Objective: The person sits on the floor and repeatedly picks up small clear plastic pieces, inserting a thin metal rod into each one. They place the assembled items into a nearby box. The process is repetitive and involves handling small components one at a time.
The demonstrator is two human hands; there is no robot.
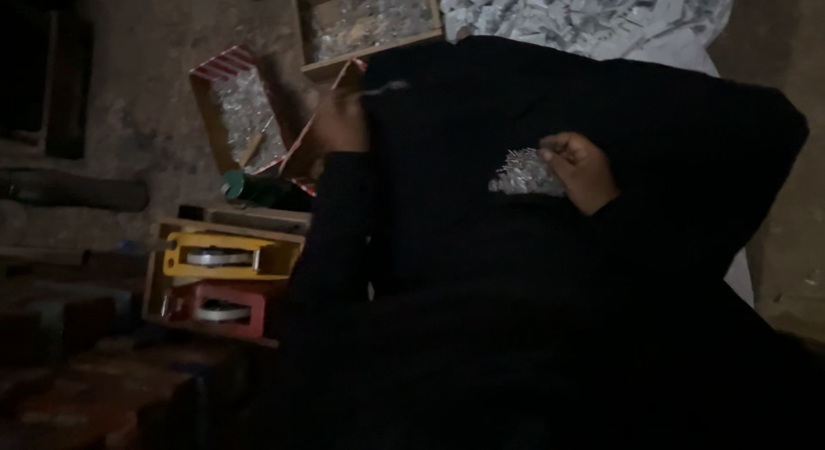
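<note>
The scene is dark. My left hand (339, 122) is closed on a thin silvery rod-like piece (384, 90) next to a cardboard box. My right hand (585, 170) grips a small bundle of shiny silver pieces (522, 175) against black cloth (516, 269) that covers most of the middle of the view. Both arms are in black sleeves.
A cardboard box of silvery pieces (243, 115) lies left of my left hand, and a wooden box of the same (371, 22) is above it. A pale heap of pieces (584, 12) is top right. A wooden tray (225, 282) holds yellow and red tape dispensers.
</note>
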